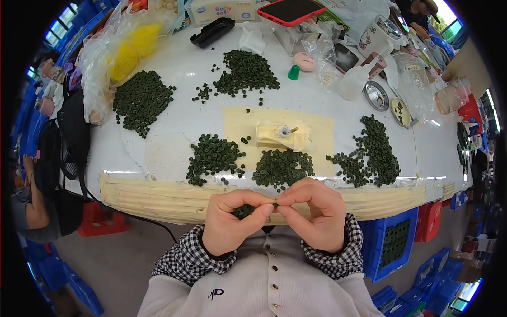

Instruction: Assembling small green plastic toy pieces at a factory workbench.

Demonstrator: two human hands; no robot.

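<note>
Just over the table's padded front edge, my left hand [235, 221] and my right hand [316, 212] meet at the fingertips, both closed. Pinched between them is a small dark green round piece [275, 205], its details too small to make out. More green pieces [243, 212] lie in the curled fingers of my left hand. Ahead of my hands are a left heap of green ring-like pieces [214, 160] and a middle heap [283, 167]. Behind the middle heap stands a tape-wrapped block [269, 136] with a short metal pin [288, 131] on top.
Further green heaps lie at right [379, 153], far left [140, 100] and back [247, 71]. A red-edged phone [291, 10], a black tray [213, 33], a green cap [293, 73] and a round metal tin [376, 95] sit behind. A blue crate [392, 244] stands below the table's right front.
</note>
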